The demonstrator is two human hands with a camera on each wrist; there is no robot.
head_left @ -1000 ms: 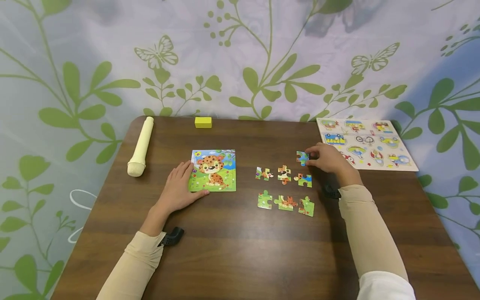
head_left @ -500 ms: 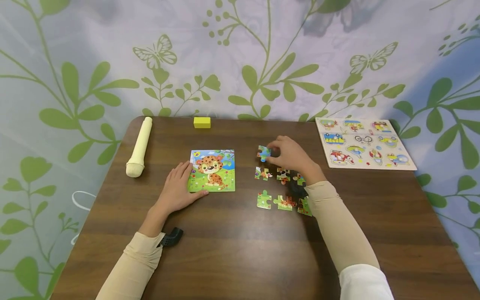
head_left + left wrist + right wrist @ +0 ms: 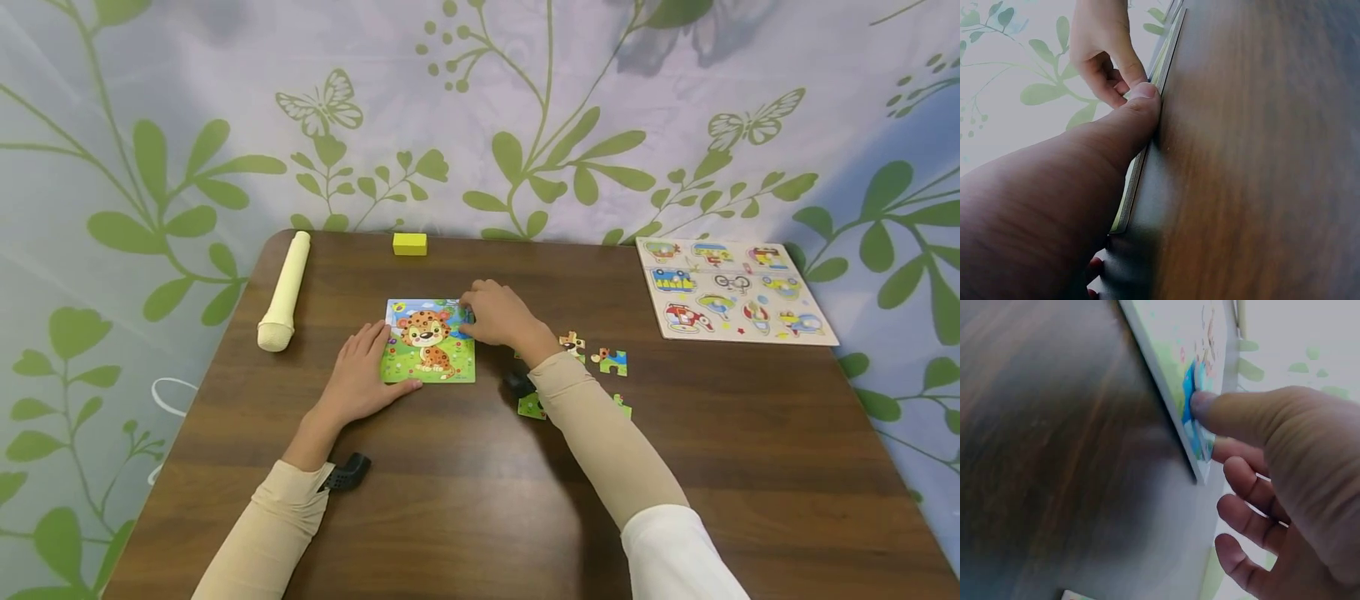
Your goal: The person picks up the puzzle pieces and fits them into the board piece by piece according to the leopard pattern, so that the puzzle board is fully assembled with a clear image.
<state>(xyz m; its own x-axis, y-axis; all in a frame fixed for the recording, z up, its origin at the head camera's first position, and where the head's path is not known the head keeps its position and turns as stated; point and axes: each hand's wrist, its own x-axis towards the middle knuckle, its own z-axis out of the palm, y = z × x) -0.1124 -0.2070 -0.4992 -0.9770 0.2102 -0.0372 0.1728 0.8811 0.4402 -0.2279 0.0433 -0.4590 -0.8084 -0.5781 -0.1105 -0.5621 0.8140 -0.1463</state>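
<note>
A square jigsaw board (image 3: 429, 367) with a spotted leopard cub picture lies on the brown table. My left hand (image 3: 358, 379) rests against its left side with fingers extended, the thumb along the near edge. My right hand (image 3: 501, 317) is over the far right corner. Between its thumb and forefinger it pinches a blue jigsaw piece (image 3: 1204, 375), seen in the right wrist view close against the board's picture; whether it lies flat cannot be told. Loose jigsaw pieces (image 3: 613, 362) lie to the right, partly hidden under the right forearm.
A cream toy microphone (image 3: 283, 292) lies at the table's far left. A yellow block (image 3: 409, 244) sits near the back edge. At the back right lies a vehicle picture peg board (image 3: 731, 304). A patterned backdrop (image 3: 420, 100) stands behind the table.
My right hand has carried the blue jigsaw piece leftward, from beside the peg board, past the loose pieces, to the leopard board's far right corner. My left hand has stayed in place.
</note>
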